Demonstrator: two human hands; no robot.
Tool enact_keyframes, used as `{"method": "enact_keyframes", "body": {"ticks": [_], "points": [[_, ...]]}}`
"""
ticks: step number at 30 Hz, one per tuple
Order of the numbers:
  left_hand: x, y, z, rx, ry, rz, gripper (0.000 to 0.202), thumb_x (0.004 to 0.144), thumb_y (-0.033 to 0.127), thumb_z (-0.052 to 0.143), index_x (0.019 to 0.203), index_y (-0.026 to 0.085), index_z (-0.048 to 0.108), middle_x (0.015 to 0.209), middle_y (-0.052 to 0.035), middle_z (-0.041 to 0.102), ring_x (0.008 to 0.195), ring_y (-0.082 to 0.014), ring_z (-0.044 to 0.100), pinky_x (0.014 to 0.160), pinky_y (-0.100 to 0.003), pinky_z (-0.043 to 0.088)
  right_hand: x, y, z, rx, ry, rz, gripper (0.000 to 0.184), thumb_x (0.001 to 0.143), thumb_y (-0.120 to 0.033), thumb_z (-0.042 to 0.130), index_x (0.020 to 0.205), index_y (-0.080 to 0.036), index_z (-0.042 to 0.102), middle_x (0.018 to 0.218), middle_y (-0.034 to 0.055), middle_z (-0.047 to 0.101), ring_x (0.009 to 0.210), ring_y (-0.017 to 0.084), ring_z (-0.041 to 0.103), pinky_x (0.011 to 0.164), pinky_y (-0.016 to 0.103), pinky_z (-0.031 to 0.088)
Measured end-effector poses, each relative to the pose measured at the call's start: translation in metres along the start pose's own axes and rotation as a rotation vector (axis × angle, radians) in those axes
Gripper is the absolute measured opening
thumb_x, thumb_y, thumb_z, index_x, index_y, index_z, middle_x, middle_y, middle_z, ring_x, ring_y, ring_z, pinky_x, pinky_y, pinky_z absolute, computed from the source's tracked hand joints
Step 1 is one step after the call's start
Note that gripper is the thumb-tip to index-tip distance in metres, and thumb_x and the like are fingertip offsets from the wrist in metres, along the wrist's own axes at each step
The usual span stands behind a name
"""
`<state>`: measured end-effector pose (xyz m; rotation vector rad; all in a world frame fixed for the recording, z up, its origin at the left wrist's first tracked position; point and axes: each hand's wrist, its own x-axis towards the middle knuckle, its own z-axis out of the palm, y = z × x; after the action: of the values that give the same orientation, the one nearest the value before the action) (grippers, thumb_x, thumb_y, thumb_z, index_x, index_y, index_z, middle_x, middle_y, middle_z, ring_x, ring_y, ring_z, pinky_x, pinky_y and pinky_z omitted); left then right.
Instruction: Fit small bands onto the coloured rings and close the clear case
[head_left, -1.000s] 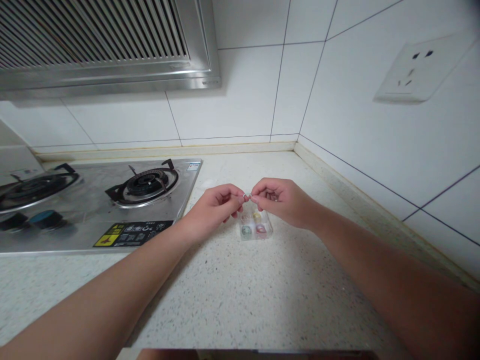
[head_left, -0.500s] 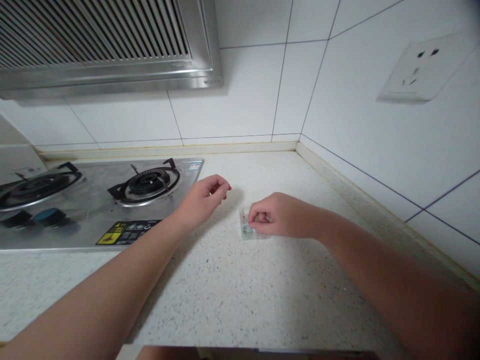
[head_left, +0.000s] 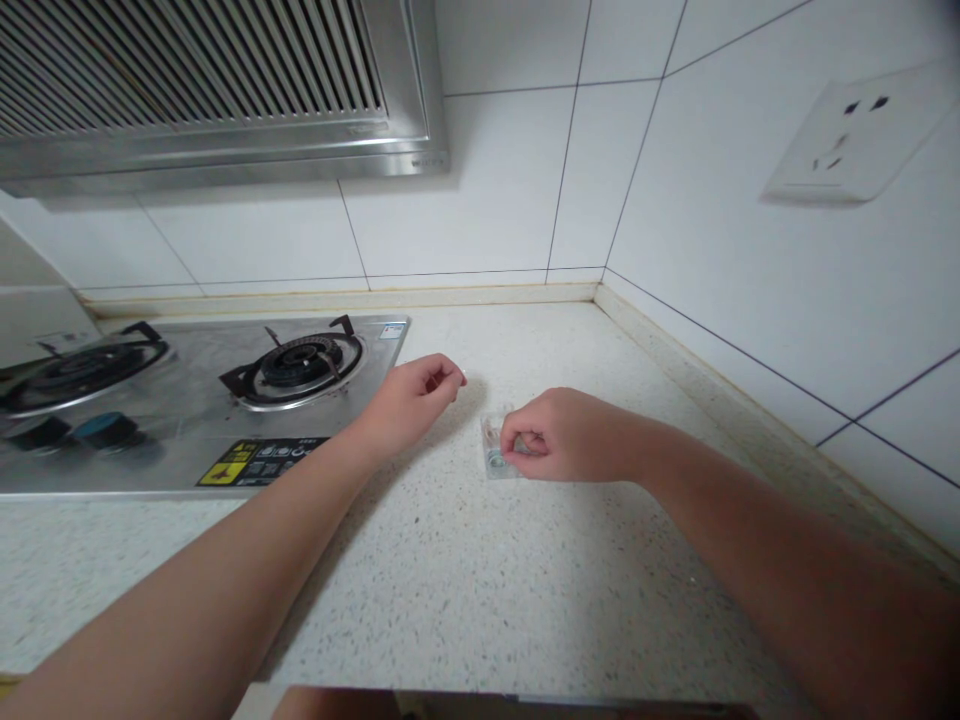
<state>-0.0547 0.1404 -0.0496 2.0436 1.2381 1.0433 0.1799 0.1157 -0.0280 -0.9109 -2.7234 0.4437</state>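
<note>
A small clear plastic case (head_left: 493, 465) lies on the speckled countertop, with round greenish and brownish contents showing through near its left side. My right hand (head_left: 559, 435) is over the case and covers its right part; thumb and index finger are pinched together at it. Whatever may be between those fingertips is hidden. To the left, apart from the case, my left hand (head_left: 424, 395) hovers above the counter with its fingers curled and the thumb pressed to the index finger. A tiny pale spot shows at its fingertips, too small to name.
A steel gas hob (head_left: 180, 400) with black burners and knobs fills the left of the counter (head_left: 480, 580). Above it hangs a range hood (head_left: 300, 150). White tiled walls meet in a corner behind, and a power socket (head_left: 847, 140) is on the right wall.
The view has shifted very slightly. Both hands keep nearly the same places and stay pinched, and a little more of the case's round contents shows beside my right fingertips.
</note>
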Motion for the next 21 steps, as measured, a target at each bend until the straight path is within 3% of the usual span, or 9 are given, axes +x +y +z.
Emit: {"method": "enact_keyframes", "body": {"ticks": [7, 13, 21], "points": [[0.001, -0.001, -0.007, 0.146, 0.016, 0.018, 0.021, 0.092, 0.032, 0.052, 0.089, 0.017, 0.065, 0.074, -0.0004, 0.063, 0.067, -0.0131, 0.056, 0.062, -0.025, 0.040, 0.000, -0.003, -0.003, -0.056, 0.054, 0.011, 0.010, 0.083, -0.022, 0.060, 0.080, -0.019, 0.069, 0.056, -0.0055, 0.052, 0.051, 0.005, 0.036, 0.057, 0.023, 0.025], [0.005, 0.000, -0.029, 0.429, 0.046, 0.005, 0.022, 0.091, 0.034, 0.051, 0.090, 0.019, 0.066, 0.079, -0.0008, 0.066, 0.067, -0.0141, 0.057, 0.060, -0.027, 0.037, 0.000, 0.004, -0.004, -0.109, 0.112, 0.012, 0.018, 0.091, -0.030, 0.054, 0.088, -0.020, 0.069, 0.059, -0.0038, 0.055, 0.053, 0.006, 0.038, 0.057, 0.024, 0.023], [0.003, -0.010, -0.064, 0.852, -0.139, 0.015, 0.020, 0.090, 0.036, 0.052, 0.095, 0.025, 0.068, 0.089, -0.0001, 0.069, 0.074, -0.0179, 0.059, 0.060, -0.029, 0.034, -0.002, 0.019, -0.003, -0.155, 0.174, 0.054, 0.018, 0.091, -0.030, 0.054, 0.089, -0.019, 0.069, 0.066, -0.0015, 0.060, 0.055, 0.007, 0.044, 0.059, 0.024, 0.024]]}}
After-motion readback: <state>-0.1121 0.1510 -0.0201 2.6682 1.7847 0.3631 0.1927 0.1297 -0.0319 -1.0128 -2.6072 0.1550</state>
